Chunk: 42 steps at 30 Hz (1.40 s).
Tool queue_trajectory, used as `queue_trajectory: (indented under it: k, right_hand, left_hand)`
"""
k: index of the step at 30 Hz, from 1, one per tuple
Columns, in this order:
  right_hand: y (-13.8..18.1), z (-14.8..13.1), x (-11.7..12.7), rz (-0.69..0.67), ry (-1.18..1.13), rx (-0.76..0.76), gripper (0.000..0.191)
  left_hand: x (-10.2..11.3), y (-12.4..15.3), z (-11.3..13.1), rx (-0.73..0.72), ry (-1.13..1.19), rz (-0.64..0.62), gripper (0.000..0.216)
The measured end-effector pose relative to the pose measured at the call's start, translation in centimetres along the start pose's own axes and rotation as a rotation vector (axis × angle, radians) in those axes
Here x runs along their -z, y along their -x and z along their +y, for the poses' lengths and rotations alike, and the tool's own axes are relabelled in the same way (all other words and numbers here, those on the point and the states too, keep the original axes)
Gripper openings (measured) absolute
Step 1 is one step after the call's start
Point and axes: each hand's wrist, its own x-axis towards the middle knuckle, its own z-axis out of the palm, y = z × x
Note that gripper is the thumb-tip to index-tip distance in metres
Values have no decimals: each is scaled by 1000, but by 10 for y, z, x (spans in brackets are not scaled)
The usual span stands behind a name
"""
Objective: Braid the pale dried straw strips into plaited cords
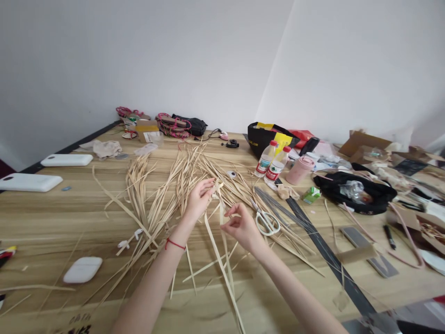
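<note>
My left hand (200, 198), a red cord round its wrist, pinches a small folded piece of woven pale straw (217, 186). Long flat straw strips (217, 253) hang from that piece down towards the near side of the table. To its right and a little lower, my right hand (242, 227) has its fingers curled, with the fingertips closed at one pale straw strip (223, 211). A large spread of loose straw (182, 178) lies beyond and to the left of both hands. White-handled scissors (267, 223) rest just right of my right hand.
Two red-capped water bottles (266, 159), a pink cup (300, 170) and a black-and-yellow bag (260, 140) stand at the back right. A black pouch (371, 202) lies further right. White power banks (31, 182) and an earbud case (83, 270) lie at left.
</note>
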Motion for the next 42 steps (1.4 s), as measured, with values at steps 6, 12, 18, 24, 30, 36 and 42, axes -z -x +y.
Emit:
queue_trajectory:
  k: [6,12,18,24,30,36,42]
  right_hand:
    - [23,13,-13,-13,-34,-47,36]
    - [43,9,-24,-28,65,-14,40]
    - [38,7,-23,106,326,112,54]
    - [18,8,-21,241,550,242,37]
    - [-9,1,-26,309,327,158,32]
    - [-18,-11,-28,375,184,29,29]
    - [-10,-6,-31,321,119,-32,25]
  left_hand:
    - [-1,1,0,25,27,17,31]
    - [-2,3,-1,49,45,4,33]
    - [-3,3,-3,47,15,-29,35]
    - [-5,4,0,51,25,-4,35]
    - [-8,5,1,42,30,2,34]
    - [-10,5,5,36,32,-3,30]
    - [-8,6,4,46,97,34,31]
